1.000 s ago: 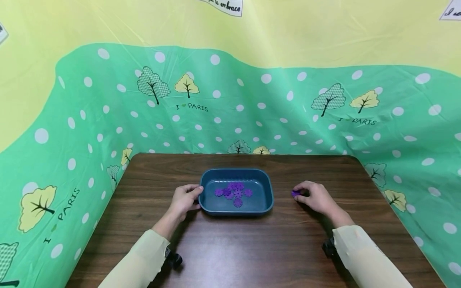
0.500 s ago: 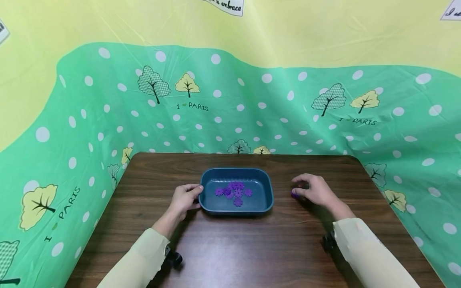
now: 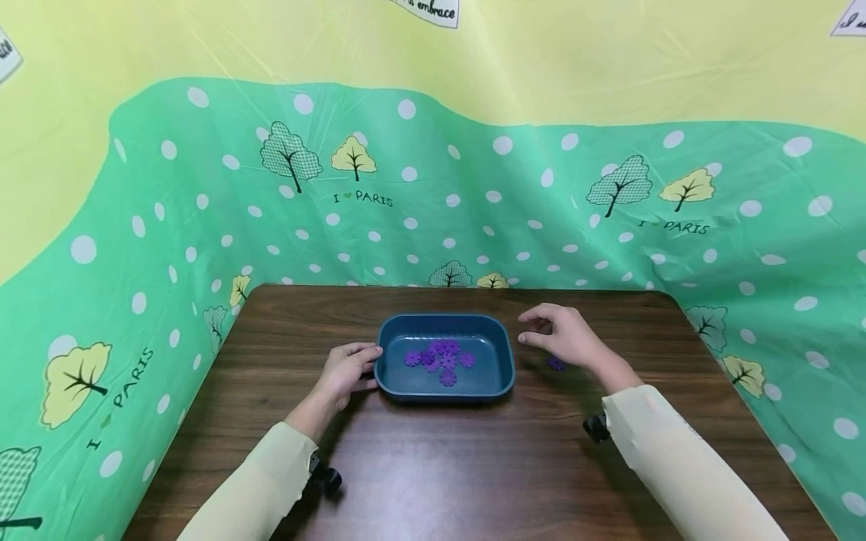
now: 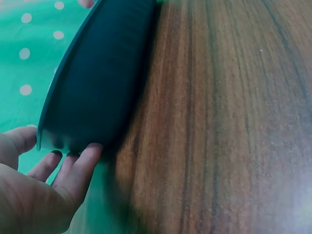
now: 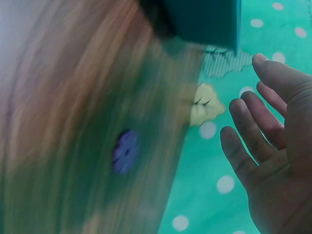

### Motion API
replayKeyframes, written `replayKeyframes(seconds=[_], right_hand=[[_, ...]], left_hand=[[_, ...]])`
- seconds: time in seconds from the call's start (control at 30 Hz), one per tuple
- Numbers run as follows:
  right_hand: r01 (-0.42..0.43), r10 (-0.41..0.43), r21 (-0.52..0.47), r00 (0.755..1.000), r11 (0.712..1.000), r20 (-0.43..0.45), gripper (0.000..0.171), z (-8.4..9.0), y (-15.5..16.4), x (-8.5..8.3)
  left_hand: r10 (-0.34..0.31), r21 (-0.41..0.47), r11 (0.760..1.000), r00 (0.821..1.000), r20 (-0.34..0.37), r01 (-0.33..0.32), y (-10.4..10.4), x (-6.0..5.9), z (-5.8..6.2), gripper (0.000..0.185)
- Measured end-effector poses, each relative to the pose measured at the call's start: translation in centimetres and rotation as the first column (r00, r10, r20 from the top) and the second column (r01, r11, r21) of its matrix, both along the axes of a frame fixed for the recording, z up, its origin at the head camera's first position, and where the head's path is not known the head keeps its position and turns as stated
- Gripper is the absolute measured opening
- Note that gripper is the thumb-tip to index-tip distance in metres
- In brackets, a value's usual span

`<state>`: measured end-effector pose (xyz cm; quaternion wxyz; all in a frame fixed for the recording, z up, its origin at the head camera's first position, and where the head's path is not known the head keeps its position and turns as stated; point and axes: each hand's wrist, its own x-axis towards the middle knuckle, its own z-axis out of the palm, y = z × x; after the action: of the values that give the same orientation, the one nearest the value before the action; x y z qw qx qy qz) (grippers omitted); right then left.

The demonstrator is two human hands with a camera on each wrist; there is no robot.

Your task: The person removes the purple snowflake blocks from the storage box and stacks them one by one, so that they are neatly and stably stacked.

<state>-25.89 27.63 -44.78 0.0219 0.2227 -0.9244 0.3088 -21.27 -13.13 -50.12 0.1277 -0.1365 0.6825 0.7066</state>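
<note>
Now, left hand (image 3: pixel 346 372) curled against blue tray (image 3: pixel 386 379) rim, right hand (image 3: pixel 564 336) lifted, fingers loose and empty, above purple piece (image 3: pixel 557 364) on bare table (image 3: pixel 473 466).

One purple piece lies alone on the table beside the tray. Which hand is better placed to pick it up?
The right hand. It hovers open just above the loose purple piece, which lies right of the blue tray. The left hand holds the tray's opposite wall, with the tray between it and the piece.
</note>
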Motion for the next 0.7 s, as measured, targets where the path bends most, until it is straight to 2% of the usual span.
replayKeyframes(seconds=[0.3, 0.53, 0.7], right_hand=[[-0.056, 0.058, -0.052, 0.998, 0.997, 0.037, 0.028, 0.9, -3.9, -0.2], [-0.085, 0.087, -0.039, 0.995, 0.996, 0.046, 0.025, 0.4, -6.9, -0.2], [-0.135, 0.135, -0.006, 0.989, 0.991, 0.055, 0.025, -0.3, -8.7, -0.1]], left_hand=[[-0.006, -0.003, 1.0, 1.0, 0.021, 0.006, 0.0, 0.0, 0.7, 0.04], [-0.044, 0.049, 0.998, 0.999, 0.021, 0.043, -0.7, -0.1, 0.0, 0.044], [-0.05, 0.083, 0.995, 0.999, 0.02, 0.048, -0.9, -0.3, 0.0, 0.046]])
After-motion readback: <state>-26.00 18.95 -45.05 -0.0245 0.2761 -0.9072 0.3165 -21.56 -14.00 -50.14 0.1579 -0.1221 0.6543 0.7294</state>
